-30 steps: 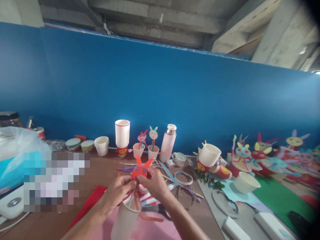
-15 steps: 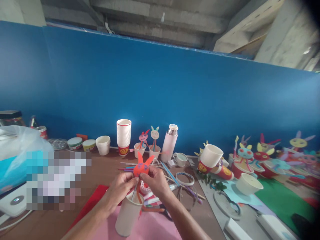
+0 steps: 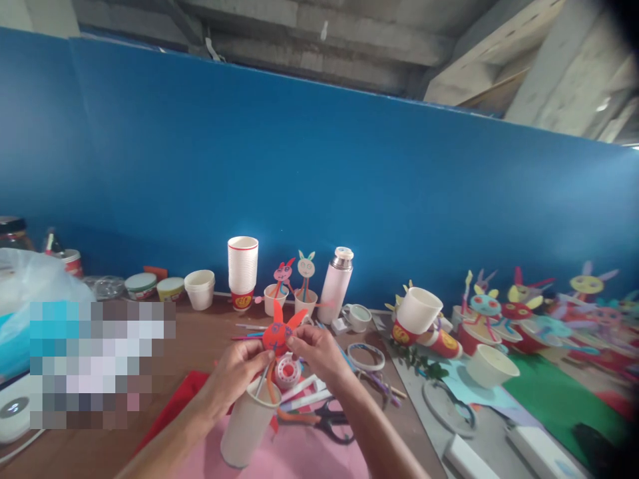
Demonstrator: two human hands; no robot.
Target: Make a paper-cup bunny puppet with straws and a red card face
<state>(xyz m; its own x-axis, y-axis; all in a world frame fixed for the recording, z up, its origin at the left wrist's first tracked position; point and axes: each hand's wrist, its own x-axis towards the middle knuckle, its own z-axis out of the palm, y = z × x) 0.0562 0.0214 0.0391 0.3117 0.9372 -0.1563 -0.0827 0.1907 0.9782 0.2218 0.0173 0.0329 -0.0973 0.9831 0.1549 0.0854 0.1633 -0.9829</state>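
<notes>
An orange paper rabbit head [image 3: 275, 336] with long ears and drawn-on face marks is held above a tall white paper cup [image 3: 248, 429]. My left hand [image 3: 237, 372] pinches the head at its lower left edge. At its right edge, the closed fingertips of my right hand [image 3: 319, 349] grip the paper. An orange strip [image 3: 271, 381] and a thin greyish one rise from the cup's mouth toward the head; their upper ends are partly hidden by my fingers. Just behind the cup is a red and white tape dispenser [image 3: 288, 370].
Scissors [image 3: 332, 420] and white markers lie right of the cup on pink paper [image 3: 299, 459]. Behind stand stacked paper cups [image 3: 243, 266], two finished paper rabbits in cups and a pink thermos [image 3: 337, 283]. More cup figures crowd the right side, with a plastic bag [image 3: 40, 279] at left.
My right hand has shifted from beneath the rabbit head up to its right edge, uncovering more of the face. The left hand stays at the lower left. The view has swung slightly right.
</notes>
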